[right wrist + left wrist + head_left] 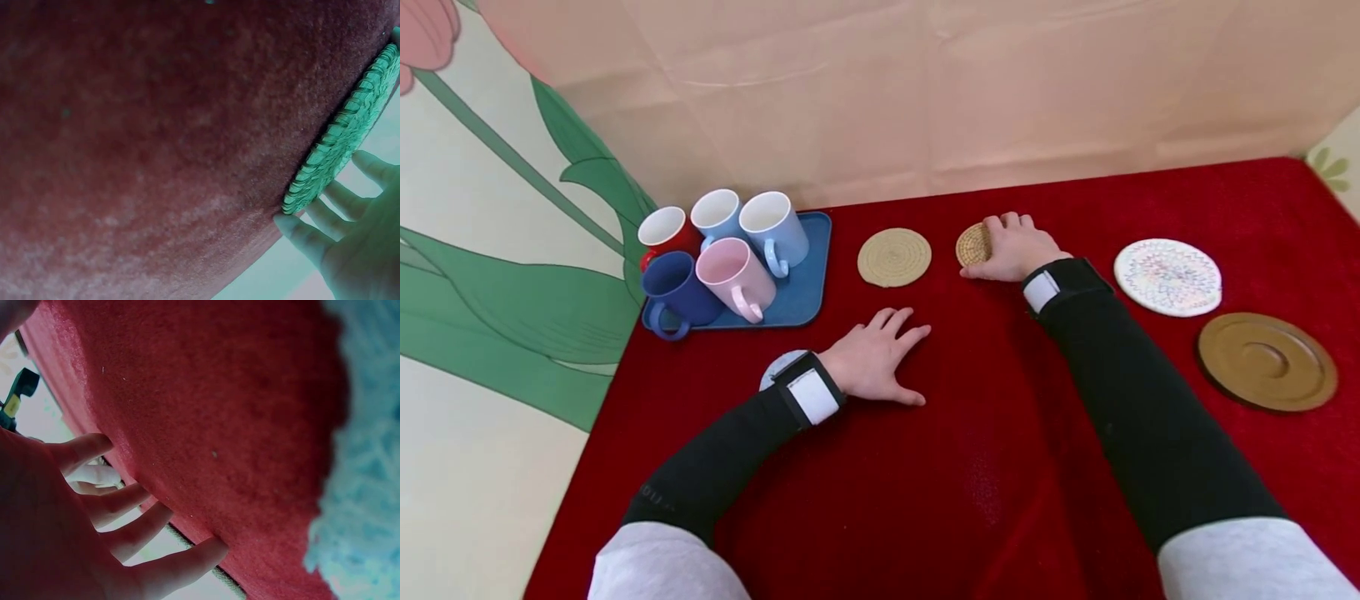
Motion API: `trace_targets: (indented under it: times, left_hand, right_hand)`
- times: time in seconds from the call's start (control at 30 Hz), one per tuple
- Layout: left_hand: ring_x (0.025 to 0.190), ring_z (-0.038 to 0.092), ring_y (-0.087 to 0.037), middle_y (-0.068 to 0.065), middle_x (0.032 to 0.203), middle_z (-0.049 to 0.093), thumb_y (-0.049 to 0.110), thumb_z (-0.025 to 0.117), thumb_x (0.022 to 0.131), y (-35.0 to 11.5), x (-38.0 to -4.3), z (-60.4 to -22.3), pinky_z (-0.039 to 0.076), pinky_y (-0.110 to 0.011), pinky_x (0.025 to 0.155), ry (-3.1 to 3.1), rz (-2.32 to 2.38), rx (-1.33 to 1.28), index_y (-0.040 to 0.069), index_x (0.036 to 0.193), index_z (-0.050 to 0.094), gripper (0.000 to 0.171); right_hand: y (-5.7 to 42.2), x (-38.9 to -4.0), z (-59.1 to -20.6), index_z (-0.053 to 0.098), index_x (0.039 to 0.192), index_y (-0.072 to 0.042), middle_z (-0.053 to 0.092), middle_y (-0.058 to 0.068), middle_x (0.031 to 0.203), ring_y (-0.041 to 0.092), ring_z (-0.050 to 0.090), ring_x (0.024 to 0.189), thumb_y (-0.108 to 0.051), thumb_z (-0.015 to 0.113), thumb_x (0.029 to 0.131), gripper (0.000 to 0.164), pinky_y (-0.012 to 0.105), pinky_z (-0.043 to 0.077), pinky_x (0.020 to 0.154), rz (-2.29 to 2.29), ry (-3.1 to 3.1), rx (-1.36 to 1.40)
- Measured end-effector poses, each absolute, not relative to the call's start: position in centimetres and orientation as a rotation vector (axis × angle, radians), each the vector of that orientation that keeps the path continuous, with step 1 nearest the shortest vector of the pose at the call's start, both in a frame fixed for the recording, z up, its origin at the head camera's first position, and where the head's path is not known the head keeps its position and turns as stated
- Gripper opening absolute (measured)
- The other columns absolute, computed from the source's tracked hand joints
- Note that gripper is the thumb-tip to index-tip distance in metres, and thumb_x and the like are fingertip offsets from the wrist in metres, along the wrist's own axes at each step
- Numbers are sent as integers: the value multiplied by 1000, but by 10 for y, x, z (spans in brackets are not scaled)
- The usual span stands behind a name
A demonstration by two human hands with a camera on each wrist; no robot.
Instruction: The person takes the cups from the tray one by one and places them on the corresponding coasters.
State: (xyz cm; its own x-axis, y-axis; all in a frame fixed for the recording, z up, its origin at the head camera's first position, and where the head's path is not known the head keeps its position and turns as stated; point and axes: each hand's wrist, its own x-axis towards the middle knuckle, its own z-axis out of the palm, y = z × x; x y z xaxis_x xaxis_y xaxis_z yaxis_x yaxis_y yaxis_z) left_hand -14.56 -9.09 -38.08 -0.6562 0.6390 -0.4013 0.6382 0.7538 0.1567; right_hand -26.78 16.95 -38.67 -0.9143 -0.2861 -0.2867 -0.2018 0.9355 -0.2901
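Note:
My right hand [1018, 248] holds a small round woven coaster [972, 245] at the back of the table. In the head view the thumb lies at its near edge and the fingers at its far side. The right wrist view shows the braided rim of this coaster [340, 140] lying on the cloth, fingertips along it. My left hand [872, 358] is spread with fingers apart, holding nothing, low over the red cloth. Under the left wrist, a pale round coaster [772, 369] is mostly hidden; its fuzzy edge fills the right side of the left wrist view.
A blue tray [808, 292] at the back left carries several mugs, including a pink mug [735, 271] and a dark blue mug [681, 287]. A larger beige coaster [894, 257] lies between tray and right hand. Rightward are a white patterned mat [1168, 277] and a brown round plate [1267, 362].

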Motion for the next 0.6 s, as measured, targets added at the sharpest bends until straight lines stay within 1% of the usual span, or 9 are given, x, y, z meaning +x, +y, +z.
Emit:
trace_targets:
  times: [0.17, 0.3, 0.37, 0.47, 0.53, 0.6]
  left_hand:
    - [148, 24, -32, -13, 166, 20, 66, 67, 87, -91, -146, -380, 44, -49, 109, 2522, -4, 984, 19, 162, 28, 96]
    - [145, 30, -30, -14, 163, 28, 59, 65, 93, -90, -149, -379, 45, -43, 108, 2541, 46, 992, 15, 159, 35, 85]
    - [143, 35, -29, -14, 160, 34, 55, 64, 96, -90, -152, -379, 45, -41, 108, 2560, 85, 995, 13, 156, 39, 77]
    - [137, 42, -26, -13, 155, 41, 49, 64, 98, -90, -154, -378, 47, -37, 106, 2593, 150, 994, 10, 152, 45, 69]
    - [134, 44, -25, -14, 153, 43, 46, 65, 98, -91, -156, -378, 48, -36, 104, 2611, 176, 996, 10, 150, 48, 66]
    - [135, 43, -26, -15, 153, 42, 44, 66, 98, -91, -156, -378, 49, -37, 104, 2622, 193, 1001, 9, 149, 48, 65]
  right_hand:
    - [175, -265, -382, 23, 153, 9, 23, 38, 154, 54, 24, 140, -60, 60, 91, 99, 67, 31, 110, -365, 2761, -387]
    - [189, -261, -375, 26, 153, 8, 27, 38, 153, 55, 27, 139, -63, 55, 94, 97, 68, 32, 109, -341, 2794, -459]
    - [201, -257, -371, 27, 153, 7, 30, 38, 152, 55, 30, 138, -63, 55, 95, 96, 69, 35, 106, -321, 2811, -507]
    - [221, -248, -365, 28, 154, 4, 33, 36, 150, 54, 35, 135, -63, 56, 96, 93, 70, 39, 101, -281, 2820, -553]
    - [236, -241, -362, 30, 153, 3, 35, 36, 148, 53, 36, 134, -62, 57, 95, 91, 71, 40, 99, -256, 2832, -571]
    - [252, -234, -360, 31, 153, 3, 33, 35, 149, 54, 34, 135, -62, 57, 96, 90, 72, 39, 99, -236, 2841, -573]
